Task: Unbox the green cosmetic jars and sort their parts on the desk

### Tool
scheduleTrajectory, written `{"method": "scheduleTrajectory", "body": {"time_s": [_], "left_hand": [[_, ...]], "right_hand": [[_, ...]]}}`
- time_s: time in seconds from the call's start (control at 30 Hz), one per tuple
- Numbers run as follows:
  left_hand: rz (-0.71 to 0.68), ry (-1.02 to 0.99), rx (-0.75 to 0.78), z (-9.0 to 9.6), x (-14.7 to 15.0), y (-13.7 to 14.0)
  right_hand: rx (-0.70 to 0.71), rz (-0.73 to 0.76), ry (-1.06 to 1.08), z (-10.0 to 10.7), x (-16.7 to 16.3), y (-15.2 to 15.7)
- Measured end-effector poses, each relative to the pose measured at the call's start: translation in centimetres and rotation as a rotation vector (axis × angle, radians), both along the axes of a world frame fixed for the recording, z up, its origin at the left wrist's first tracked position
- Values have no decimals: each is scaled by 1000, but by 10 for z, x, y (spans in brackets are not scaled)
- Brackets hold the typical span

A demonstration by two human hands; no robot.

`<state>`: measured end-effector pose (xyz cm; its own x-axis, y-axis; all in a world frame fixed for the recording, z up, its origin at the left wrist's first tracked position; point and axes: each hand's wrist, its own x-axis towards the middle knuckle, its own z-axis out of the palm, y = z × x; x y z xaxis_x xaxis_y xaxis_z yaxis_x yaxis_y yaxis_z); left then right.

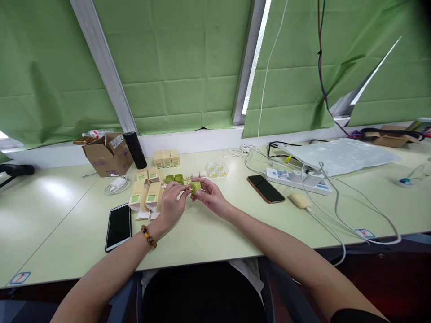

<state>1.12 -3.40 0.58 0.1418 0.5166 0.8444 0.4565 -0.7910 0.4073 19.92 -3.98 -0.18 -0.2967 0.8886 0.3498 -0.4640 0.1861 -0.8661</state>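
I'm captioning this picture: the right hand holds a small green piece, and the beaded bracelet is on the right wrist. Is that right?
Not quite: the head view shows the beaded bracelet on the left wrist. The right hand holds the small green piece.

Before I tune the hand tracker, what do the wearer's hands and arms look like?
Both bare, no gloves. Left hand: beaded bracelet at the wrist, round beads in dark brown and amber. Right hand: nothing on the wrist; black sleeve on the upper arm.
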Motion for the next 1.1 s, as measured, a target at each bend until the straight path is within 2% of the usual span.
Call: {"method": "scheduleTrajectory", "body": {"time_s": [0.53, 0.67, 0.73, 0.87, 1.0, 1.1], "left_hand": [[-94, -190, -214, -7, 3, 0], [-100, -227, -316, -9, 5, 0], [-114, -230, -377, -9, 5, 0], [-170, -208, -427, -6, 1, 1], [-220, -91, -409, -2, -4, 4], [-200, -12, -361, -1, -4, 6]], "right_hand": [[49, -90, -136, -7, -1, 5], [58, -121, -145, -6, -4, 5], [83, -182, -164, -4, -6, 5], [228, -418, -322, -2, -4, 2], [497, -628, -604, -1, 3, -1], [674, -711, -725, -2, 6, -2]]}}
